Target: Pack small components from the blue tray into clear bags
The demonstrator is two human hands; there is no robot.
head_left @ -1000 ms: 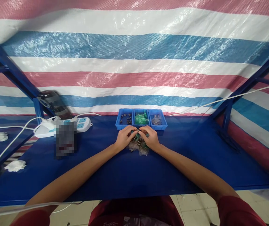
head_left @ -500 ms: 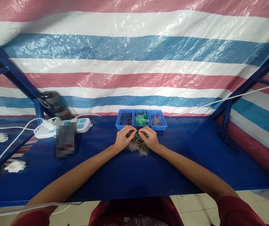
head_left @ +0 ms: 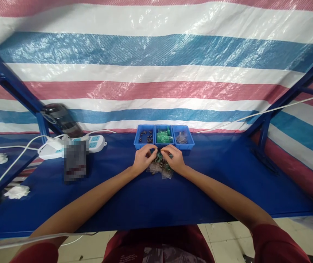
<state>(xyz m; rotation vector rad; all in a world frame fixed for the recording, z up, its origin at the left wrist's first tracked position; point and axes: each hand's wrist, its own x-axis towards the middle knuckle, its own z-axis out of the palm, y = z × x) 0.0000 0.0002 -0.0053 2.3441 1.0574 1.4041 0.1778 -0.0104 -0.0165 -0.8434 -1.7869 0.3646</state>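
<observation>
Over a pile of small mixed parts and clear plastic pieces [head_left: 160, 167] on the blue table [head_left: 156, 204], both hands meet with fingertips close together. My left hand [head_left: 145, 158] pinches something too small to make out between thumb and forefinger. My right hand [head_left: 173, 158] is pinched too, and what its fingertips hold cannot be made out. Just behind the hands, three blue bins stand side by side: the left bin [head_left: 137, 143] has small dark parts, the middle one has green pieces [head_left: 164, 136], the right one has clear or grey pieces [head_left: 182, 138].
A white power strip [head_left: 97, 144] with plugs and cables lies at the left, with a blurred dark object [head_left: 75, 160] in front. Behind it leans a dark bottle [head_left: 62, 118]. Crumpled white tissues [head_left: 17, 192] lie far left. A striped sheet [head_left: 156, 73] hangs behind the table.
The fingertips of my two hands have moved slightly apart. The whole view has shifted a little, so the table and bins appear slightly higher.
</observation>
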